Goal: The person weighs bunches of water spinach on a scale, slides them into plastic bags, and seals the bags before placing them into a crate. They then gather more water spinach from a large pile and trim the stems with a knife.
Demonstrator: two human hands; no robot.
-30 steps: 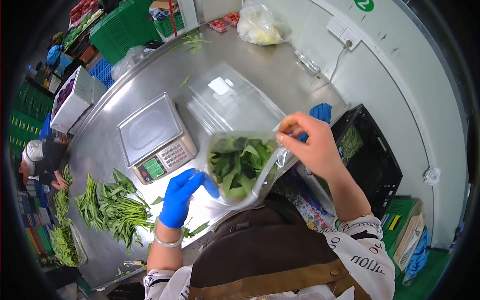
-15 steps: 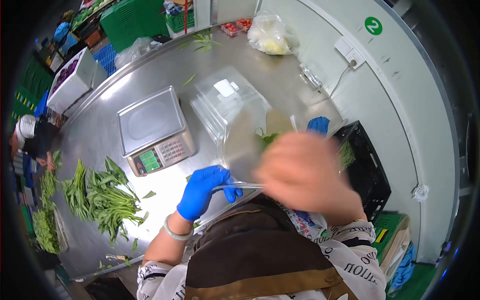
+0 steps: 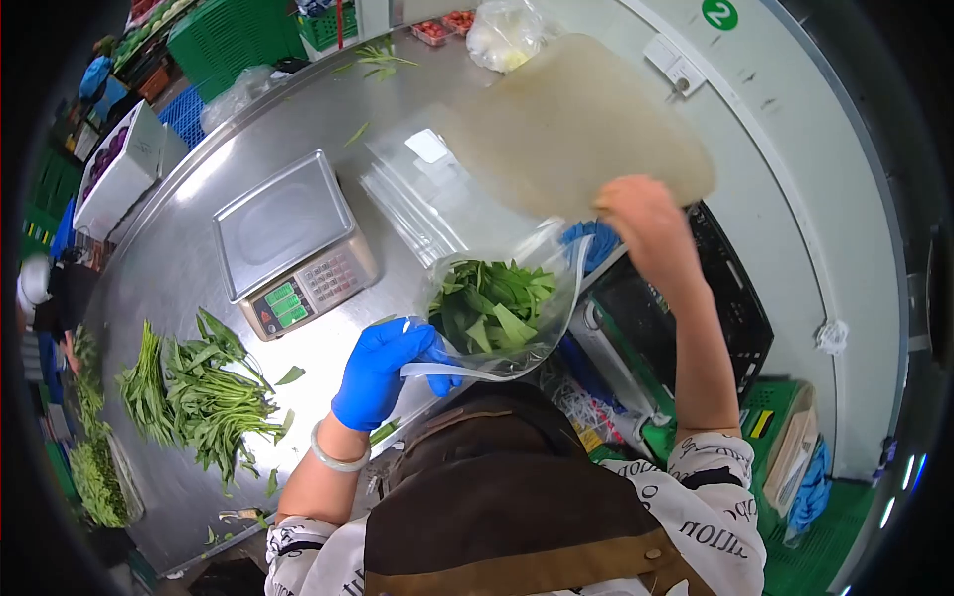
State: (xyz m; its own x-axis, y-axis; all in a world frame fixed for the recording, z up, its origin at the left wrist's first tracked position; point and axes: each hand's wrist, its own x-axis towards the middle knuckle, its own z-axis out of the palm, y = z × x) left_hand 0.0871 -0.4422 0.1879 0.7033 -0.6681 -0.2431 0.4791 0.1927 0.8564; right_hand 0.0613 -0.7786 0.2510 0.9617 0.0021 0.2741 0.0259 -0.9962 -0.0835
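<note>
My left hand (image 3: pixel 380 370), in a blue glove, pinches the rim of a clear plastic bag (image 3: pixel 497 370). Cut green leaves (image 3: pixel 492 306) lie inside the bag, whose mouth gapes upward. My bare right hand (image 3: pixel 641 214) grips the near edge of a large beige flat sheet (image 3: pixel 586 124) with rounded corners, slightly blurred. The sheet is held up to the right, apart from the bag, over the far part of the table. Partly behind it, a stack of clear bags (image 3: pixel 412 194) with a white label lies on the metal table.
A digital scale (image 3: pixel 296 243) stands left of the bags. Bunches of leafy greens (image 3: pixel 204 397) lie on the table (image 3: pixel 199 278) at left. A black crate (image 3: pixel 720 308) is at right, beside the wall. Another person (image 3: pixel 60 298) is at the far left edge.
My right hand has swung up and right with the beige sheet, which was curled at the bag's mouth and now spreads flat. The bag's leaves now show; my left hand still holds its rim.
</note>
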